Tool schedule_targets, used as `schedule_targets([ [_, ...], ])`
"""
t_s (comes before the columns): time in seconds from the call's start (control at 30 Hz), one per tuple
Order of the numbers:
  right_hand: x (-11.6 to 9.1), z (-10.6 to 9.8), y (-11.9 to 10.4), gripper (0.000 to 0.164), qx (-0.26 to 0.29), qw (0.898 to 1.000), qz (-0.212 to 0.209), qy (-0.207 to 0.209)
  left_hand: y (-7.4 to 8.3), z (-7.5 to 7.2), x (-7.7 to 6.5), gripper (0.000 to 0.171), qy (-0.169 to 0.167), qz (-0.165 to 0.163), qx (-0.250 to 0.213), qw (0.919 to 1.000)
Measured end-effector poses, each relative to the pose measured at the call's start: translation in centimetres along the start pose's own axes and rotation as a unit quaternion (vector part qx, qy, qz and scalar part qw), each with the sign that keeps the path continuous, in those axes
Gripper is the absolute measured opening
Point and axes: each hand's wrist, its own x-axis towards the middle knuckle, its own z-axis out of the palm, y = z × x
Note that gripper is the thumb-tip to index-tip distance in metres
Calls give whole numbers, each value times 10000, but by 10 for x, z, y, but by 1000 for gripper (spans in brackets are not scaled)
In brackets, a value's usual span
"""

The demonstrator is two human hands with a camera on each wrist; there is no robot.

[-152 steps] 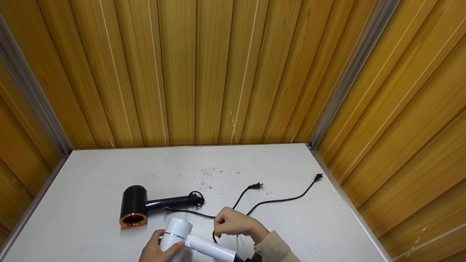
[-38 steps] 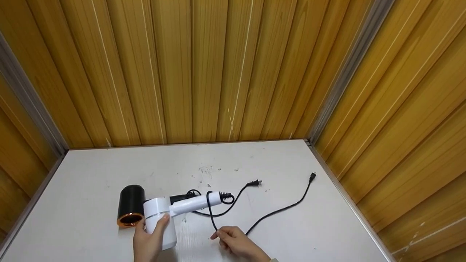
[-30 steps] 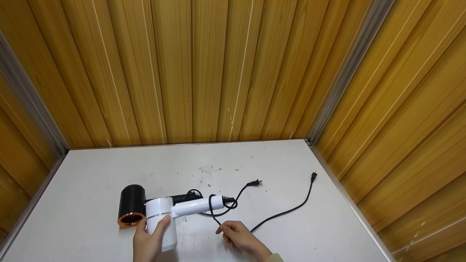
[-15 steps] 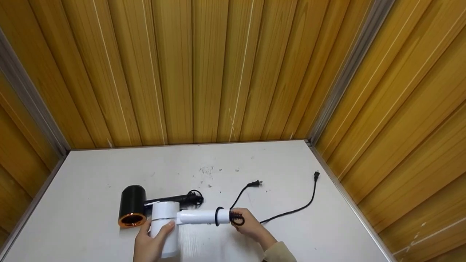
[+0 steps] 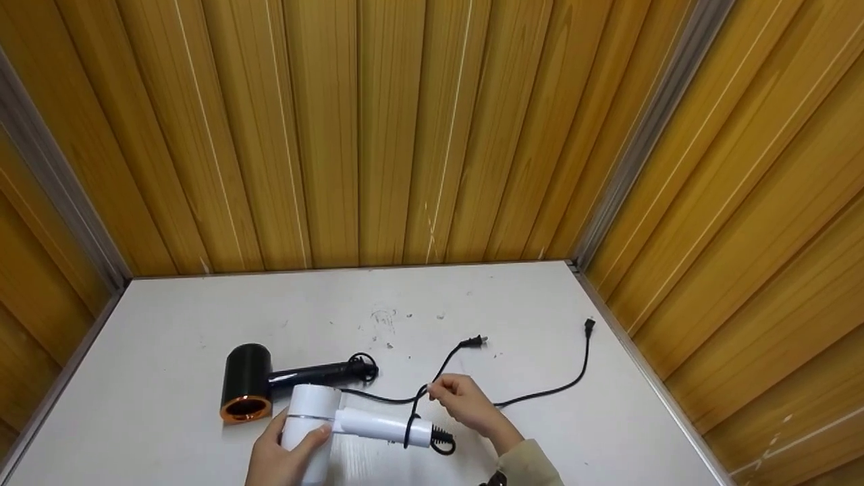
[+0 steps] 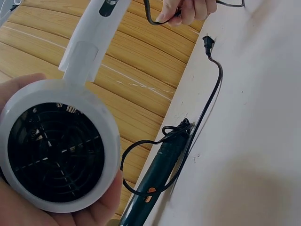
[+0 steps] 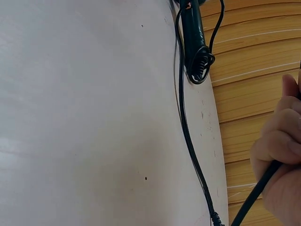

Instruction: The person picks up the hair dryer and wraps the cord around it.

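My left hand (image 5: 287, 449) grips the body of a white hair dryer (image 5: 381, 425), whose handle points right and tilts slightly down. In the left wrist view the round dark grille (image 6: 56, 150) of the dryer faces the camera. A black power cord (image 5: 410, 432) leaves the handle's end, loops back and passes once around the handle. My right hand (image 5: 466, 405) pinches that cord beyond the loop, just above and right of the handle; curled fingers (image 7: 277, 136) show round it in the right wrist view. The rest of the cord runs right to its plug (image 5: 589, 325).
A dark hair dryer (image 5: 246, 378) with an orange-copper rim lies on the white table (image 5: 182, 324), behind the white one. Its cord runs right to a second plug (image 5: 476, 341). Wood-patterned walls (image 5: 385, 135) stand at the table's back and sides.
The right hand has carried the cord around the handle, passing behind its end and up to its far side. The white dryer has moved slightly right and toward me, its handle tilting down.
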Motion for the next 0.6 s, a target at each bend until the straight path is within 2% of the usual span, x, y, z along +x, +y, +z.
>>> schedule_targets([
  [0.13,1,0,2,25,11,9998,-170,56,-5,1,1,94,61,157,283,9995],
  [0.37,0,-1,0,25,-78,9993,-360,3,-8,1,2,98,-69,117,819,9965],
  [0.6,-2,-3,-6,24,-193,9992,-344,74,-10,3,2,98,-37,189,1054,9942],
])
